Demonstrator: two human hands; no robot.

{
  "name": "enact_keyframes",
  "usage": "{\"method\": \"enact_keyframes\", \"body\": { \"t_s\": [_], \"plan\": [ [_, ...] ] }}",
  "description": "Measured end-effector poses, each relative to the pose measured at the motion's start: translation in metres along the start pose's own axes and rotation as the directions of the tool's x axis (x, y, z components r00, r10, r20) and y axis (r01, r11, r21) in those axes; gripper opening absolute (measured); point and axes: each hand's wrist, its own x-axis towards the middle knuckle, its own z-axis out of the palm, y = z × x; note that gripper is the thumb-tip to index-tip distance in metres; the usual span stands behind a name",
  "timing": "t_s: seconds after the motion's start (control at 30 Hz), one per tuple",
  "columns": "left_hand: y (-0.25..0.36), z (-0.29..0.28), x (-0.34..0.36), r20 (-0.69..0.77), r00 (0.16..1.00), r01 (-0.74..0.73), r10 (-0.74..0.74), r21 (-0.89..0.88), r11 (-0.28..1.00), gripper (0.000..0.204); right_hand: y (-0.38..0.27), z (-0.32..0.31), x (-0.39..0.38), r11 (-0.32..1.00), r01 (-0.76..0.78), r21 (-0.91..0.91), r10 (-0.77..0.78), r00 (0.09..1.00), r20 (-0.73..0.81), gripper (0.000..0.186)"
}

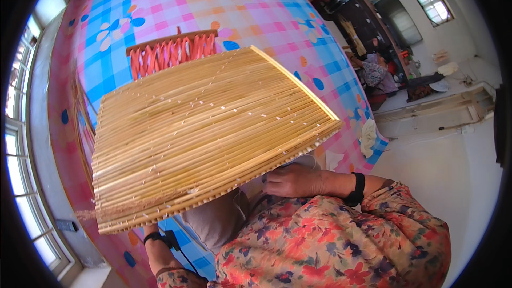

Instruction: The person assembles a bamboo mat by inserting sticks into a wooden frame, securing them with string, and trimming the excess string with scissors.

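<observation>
the broad, golden-tan, four-sided panel of thin straw-like rods (208, 133) is slanted above the person's lap, its far side over the pink-and-blue checked cloth with flower prints (202, 0); that tilt probably keeps its whole face in sight and its near edge within reach of both hands. the left forearm with a black wristband (164, 261) runs up under the near left corner, perhaps to bear the weight there; the left hand is hidden behind the panel, so its grip cannot be told. the right hand (292, 181) lies at the lap just below the near edge, fingers curled inward, though whether they pinch anything cannot be made out. the rods lie close side by side, glossy and slightly uneven in tone, with short white stitches crossing them in slanting lines; a paler, smooth strip finishes the right side, and rod ends make the near edge bumpy.
</observation>
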Motion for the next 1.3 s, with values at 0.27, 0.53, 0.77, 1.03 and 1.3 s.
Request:
{"method": "enact_keyframes", "body": {
  "t_s": [0.27, 0.53, 0.77, 1.03, 1.3],
  "plan": [
    [0.009, -0.007, 0.0, -0.115, 0.993, -0.013, 0.018, 0.05, 0.999, 0.035, -0.002, -0.004, -0.001, 0.998, -0.038, 0.057, 0.037, 0.999, 0.018, 0.008],
    [0.101, -0.118, 0.044, -0.183, 0.979, -0.099, 0.088, -0.054, 0.994, 0.04, 0.001, 0.004, -0.01, 0.999, -0.037, 0.004, 0.037, 0.998, -0.042, 0.005],
    [0.247, -0.298, 0.011, -0.276, 0.945, -0.265, 0.174, -0.343, 0.901, 0.014, -0.001, 0.004, -0.002, 0.996, 0.04, 0.085, -0.031, 0.994, -0.1, 0.008],
    [0.315, -0.347, 0.041, -0.51, 0.797, -0.351, 0.323, 0.043, 0.935, 0.017, 0.002, 0.002, -0.008, 0.991, 0.07, 0.11, -0.056, 0.991, -0.122, 0.009],
    [0.322, -0.364, 0.054, -0.46, 0.844, -0.309, 0.277, 0.008, 0.951, 0.018, -0.003, 0.0, -0.009, 0.987, 0.07, 0.148, -0.043, 0.982, -0.183, 0.011]
  ]
}}
